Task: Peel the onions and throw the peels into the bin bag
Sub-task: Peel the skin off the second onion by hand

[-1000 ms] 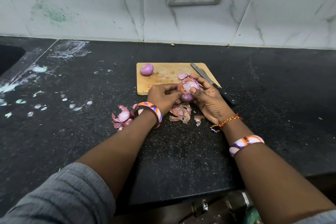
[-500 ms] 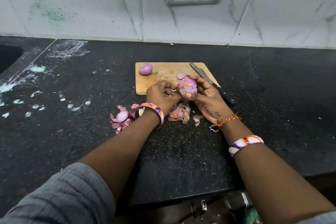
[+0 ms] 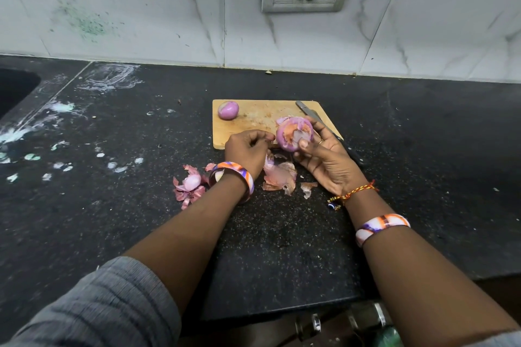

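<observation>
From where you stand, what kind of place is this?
Most likely a home kitchen: a dark stone counter under a tiled wall, a wooden cutting board with a knife, and a sink at far left.

Right hand cupping half-peeled onion (skin ragged), left hand curled beside, peels below

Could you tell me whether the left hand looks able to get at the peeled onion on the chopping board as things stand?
Probably yes: the left hand holds no onion, and bare chopping board lies between it and the peeled onion.
</observation>
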### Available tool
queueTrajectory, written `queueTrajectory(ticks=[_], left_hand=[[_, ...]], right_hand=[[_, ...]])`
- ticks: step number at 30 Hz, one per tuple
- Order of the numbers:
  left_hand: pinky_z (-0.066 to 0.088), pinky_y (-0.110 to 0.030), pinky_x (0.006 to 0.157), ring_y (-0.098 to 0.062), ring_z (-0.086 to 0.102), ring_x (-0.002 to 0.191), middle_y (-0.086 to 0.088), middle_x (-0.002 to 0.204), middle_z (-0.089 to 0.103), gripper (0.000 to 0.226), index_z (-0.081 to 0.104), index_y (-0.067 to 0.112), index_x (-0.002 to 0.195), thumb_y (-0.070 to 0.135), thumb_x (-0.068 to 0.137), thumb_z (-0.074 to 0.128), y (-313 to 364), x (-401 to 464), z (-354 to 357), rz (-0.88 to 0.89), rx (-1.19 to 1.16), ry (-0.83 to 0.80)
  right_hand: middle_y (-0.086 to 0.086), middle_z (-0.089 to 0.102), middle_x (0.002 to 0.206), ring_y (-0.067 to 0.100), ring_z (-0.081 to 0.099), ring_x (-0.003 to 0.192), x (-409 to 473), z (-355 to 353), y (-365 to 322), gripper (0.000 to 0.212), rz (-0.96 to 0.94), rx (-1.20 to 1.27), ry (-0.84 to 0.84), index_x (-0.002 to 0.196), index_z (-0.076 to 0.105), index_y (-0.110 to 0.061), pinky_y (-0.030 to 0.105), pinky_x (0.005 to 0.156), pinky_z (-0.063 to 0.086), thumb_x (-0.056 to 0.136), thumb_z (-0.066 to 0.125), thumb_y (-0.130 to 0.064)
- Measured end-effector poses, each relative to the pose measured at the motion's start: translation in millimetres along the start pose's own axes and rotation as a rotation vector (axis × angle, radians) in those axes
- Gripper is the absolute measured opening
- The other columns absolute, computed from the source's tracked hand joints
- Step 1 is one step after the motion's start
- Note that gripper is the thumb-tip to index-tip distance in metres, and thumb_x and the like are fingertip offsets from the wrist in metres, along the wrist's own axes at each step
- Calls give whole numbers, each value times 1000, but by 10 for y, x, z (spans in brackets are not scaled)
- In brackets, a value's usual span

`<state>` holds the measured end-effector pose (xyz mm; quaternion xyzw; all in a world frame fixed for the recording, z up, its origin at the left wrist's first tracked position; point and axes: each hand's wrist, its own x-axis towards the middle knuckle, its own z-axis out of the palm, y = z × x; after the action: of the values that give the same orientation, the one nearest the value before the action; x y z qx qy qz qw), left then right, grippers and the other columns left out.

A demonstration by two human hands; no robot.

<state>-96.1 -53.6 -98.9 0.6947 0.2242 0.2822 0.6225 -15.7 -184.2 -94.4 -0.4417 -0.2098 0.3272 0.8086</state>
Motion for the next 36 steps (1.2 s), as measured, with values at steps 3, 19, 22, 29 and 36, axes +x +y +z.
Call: queueTrajectory(ticks=[3,19,22,29,36], left_hand=[[47,-31,64,-13,51,54,0,58,57,22,63,20,67,10,86,56,28,-1,-12,-39,-63,-32],[53,-19,60,-7,59,56,-3,70,62,24,55,13,69,-4,85,54,26,10,-57,-10,-150,-82],[54,-25,59,-8,60,50,-5,72,66,26,55,11,64,-9,81,56,25,10,-54,-68,-201,-48],[52,-31,84,-18,63,81,-7,87,69,17,71,8,86,-3,80,60,5,-19,-60,27,31,-119],[52,-27,66,-14,59,64,-9,83,67,14,68,8,93,10,79,68,74,-63,-52,-51,31,-204]], right_hand=[[3,60,110,21,61,97,-13,32,3,52,5,-66,-3,108,53,-15,30,75,56,68,59,16],[3,58,114,10,62,96,-33,72,10,52,-22,-232,13,104,55,-10,26,78,56,67,53,27],[1,58,113,9,60,96,-30,91,27,56,-55,-303,63,103,55,-11,24,75,56,69,47,32],[-2,61,108,3,64,86,-70,134,42,54,-109,-441,119,101,56,-11,20,76,55,68,53,31],[6,58,116,12,57,106,-97,174,65,61,-165,-462,219,122,50,6,22,93,48,66,61,26]])
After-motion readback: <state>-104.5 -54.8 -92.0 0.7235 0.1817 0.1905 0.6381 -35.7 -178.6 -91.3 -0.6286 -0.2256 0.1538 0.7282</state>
